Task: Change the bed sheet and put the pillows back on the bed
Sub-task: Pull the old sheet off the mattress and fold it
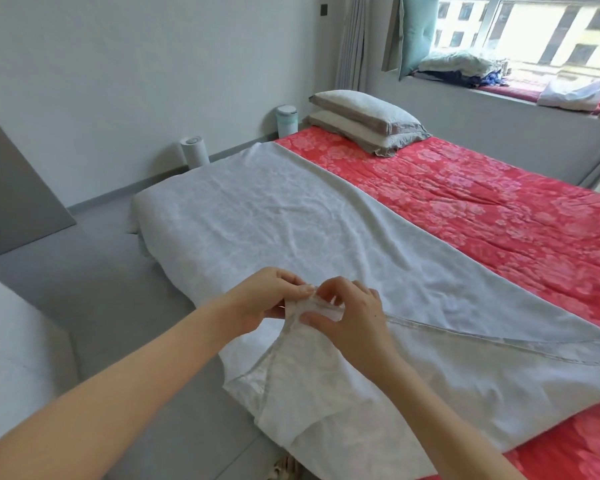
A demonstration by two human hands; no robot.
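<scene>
Sheet corner (313, 308) half-hidden between left hand (267, 299), right hand (357, 318) — bed (482, 209) cropped rightward.

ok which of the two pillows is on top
The whiter pillow with the brown-grey side band lies on top; the cream pillow with the grey frilled border is under it, resting on the red quilt.

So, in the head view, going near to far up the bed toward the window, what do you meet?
Left hand and right hand together → white sheet they pinch → red quilt → stacked pillows → window ledge.
</scene>
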